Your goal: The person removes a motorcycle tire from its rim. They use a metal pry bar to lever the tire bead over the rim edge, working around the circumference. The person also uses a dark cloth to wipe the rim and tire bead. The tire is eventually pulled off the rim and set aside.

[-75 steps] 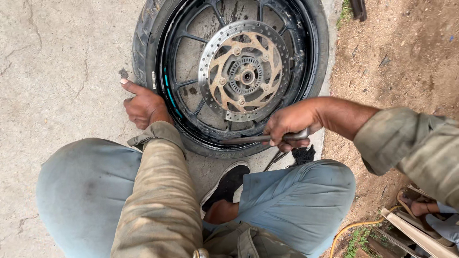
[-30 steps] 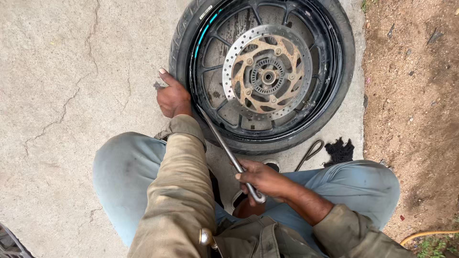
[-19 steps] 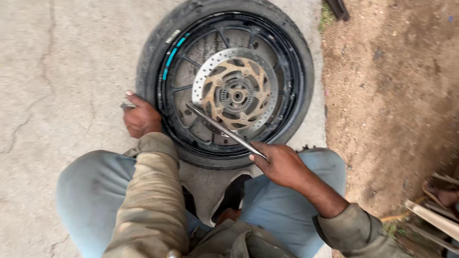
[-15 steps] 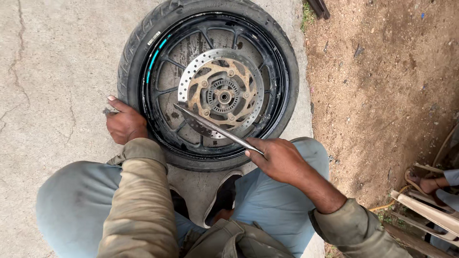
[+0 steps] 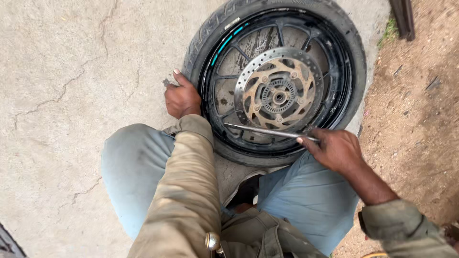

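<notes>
cracked grey concrete [image 5: 62,95] meets bare brown dirt [image 5: 420,119] on the right. a black motorcycle wheel with a rusty perforated brake disc [image 5: 278,95] lies flat between them. the left hand [image 5: 181,99], closed on a small dark tool, braces the tyre's edge, steadying it; the right hand [image 5: 337,150] grips a long steel tyre lever [image 5: 267,132] laid across the rim, seemingly ready to pry.

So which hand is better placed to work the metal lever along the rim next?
Probably the right hand: it already grips the metal lever, whose tip lies over the wheel rim beside the brake disc. The left hand rests against the tyre, pinching a small dark object.
</notes>
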